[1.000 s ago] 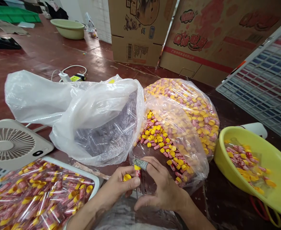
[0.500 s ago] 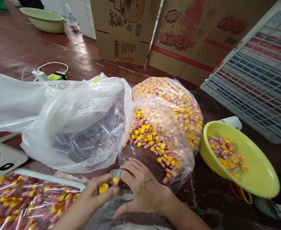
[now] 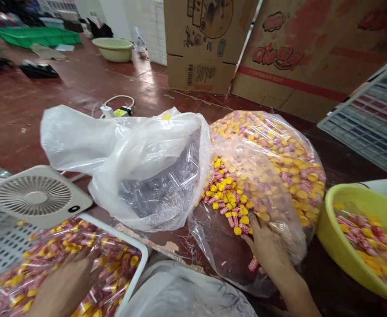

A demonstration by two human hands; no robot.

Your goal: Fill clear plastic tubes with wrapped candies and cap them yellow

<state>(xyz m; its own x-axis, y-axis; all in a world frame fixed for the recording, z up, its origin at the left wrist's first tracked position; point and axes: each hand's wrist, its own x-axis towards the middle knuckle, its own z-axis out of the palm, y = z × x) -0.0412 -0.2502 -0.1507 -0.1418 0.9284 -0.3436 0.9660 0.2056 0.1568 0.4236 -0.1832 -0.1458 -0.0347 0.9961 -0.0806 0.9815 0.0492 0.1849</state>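
My right hand (image 3: 267, 251) reaches into a clear plastic bag (image 3: 279, 145) full of small red-and-white pieces with yellow caps (image 3: 228, 193). Its fingers are stretched out onto the pile, the tips among the pieces. My left hand (image 3: 64, 284) is blurred and lies low over a white tray (image 3: 141, 252) heaped with clear-wrapped packets of the same capped pieces (image 3: 81, 242). I cannot make out its fingers. A second, milky plastic bag (image 3: 140, 167) holding clear empty wrappers lies between the two.
A white flat fan (image 3: 35, 196) sits at the left. A yellow-green basin (image 3: 335, 211) with more pieces is at the right. Cardboard boxes (image 3: 206, 44), a white grid rack (image 3: 371, 119) and a power strip (image 3: 117, 111) stand behind on the red floor.
My hands were together in front, working a yellow-capped piece. Now they are apart: the left has gone down to the tray, the right has gone into the bag of pieces.
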